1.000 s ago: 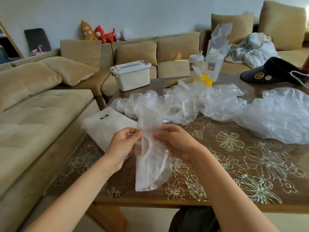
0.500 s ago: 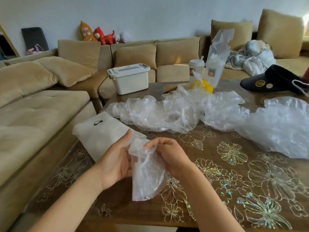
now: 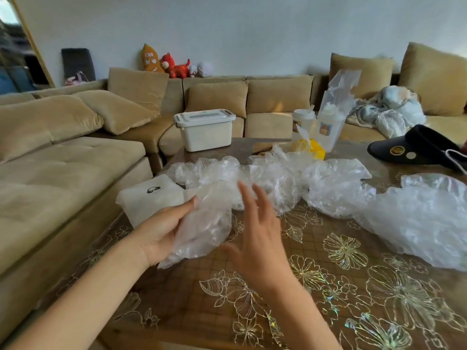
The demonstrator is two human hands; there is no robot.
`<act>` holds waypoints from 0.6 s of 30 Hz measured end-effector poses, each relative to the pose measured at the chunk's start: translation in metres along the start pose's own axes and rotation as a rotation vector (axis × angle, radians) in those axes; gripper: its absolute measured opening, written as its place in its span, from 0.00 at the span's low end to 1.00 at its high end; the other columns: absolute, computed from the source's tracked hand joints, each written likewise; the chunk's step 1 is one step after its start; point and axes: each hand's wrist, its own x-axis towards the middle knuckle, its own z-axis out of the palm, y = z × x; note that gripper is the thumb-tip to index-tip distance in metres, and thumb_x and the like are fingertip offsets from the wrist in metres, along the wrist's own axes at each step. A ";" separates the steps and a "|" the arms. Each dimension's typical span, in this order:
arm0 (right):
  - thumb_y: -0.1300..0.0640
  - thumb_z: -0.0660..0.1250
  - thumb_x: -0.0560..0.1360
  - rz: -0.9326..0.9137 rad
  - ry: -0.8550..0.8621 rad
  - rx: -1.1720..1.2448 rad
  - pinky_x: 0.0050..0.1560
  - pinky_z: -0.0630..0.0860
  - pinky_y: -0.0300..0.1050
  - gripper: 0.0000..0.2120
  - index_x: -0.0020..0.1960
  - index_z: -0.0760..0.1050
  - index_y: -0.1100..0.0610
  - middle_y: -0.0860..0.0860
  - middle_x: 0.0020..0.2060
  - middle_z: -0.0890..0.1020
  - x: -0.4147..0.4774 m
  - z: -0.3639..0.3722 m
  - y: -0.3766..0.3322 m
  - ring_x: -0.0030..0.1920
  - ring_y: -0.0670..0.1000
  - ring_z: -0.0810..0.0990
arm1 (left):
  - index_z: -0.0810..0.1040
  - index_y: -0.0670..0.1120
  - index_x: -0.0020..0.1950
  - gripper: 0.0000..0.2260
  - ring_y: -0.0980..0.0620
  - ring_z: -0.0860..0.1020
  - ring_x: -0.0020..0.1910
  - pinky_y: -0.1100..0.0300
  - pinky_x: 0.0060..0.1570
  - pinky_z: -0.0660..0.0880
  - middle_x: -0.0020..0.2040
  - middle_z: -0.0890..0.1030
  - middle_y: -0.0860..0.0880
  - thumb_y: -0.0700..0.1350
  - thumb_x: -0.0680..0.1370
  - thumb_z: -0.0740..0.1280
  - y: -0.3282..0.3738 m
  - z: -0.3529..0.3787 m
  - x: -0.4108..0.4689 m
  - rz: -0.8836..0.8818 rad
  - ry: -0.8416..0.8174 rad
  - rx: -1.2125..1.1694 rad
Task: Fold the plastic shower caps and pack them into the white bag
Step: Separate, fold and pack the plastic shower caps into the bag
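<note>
While the left hand (image 3: 161, 232) carries a folded shower cap (image 3: 207, 223) on its upturned palm, thumb straight along the plastic's far edge, its fingers lie hidden under the cap, so I cannot tell whether they curl round it. Just to the right, the right hand (image 3: 257, 238) hangs released above the table, fingers spread and slightly blurred, holding nothing. Beyond the left hand, the white bag (image 3: 149, 198) lies flat at the table's left edge, a small dark logo on its face. Behind both hands, a heap of loose shower caps (image 3: 267, 178) runs across the table (image 3: 341, 286), and more crumpled clear plastic (image 3: 417, 218) spreads to the right. A brown cover with shiny flower outlines tops the table. At its far side stand a white lidded box (image 3: 206, 128), a paper cup (image 3: 303, 120), a clear drink bag (image 3: 333, 117) and a yellow object (image 3: 316, 147); a dark visor (image 3: 414, 147) rests far right. Around the left and far sides runs a beige sofa (image 3: 63, 168), with plush toys (image 3: 174, 64) on its back and a rumpled blanket (image 3: 389, 109) on its right seat, under a pale wall.
</note>
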 end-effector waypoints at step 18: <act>0.45 0.61 0.77 0.174 -0.016 0.350 0.51 0.56 0.45 0.12 0.42 0.78 0.49 0.43 0.41 0.78 -0.016 -0.008 -0.019 0.50 0.46 0.67 | 0.76 0.47 0.57 0.08 0.57 0.82 0.46 0.62 0.46 0.78 0.46 0.84 0.51 0.42 0.79 0.62 -0.024 0.029 -0.021 0.383 0.029 0.492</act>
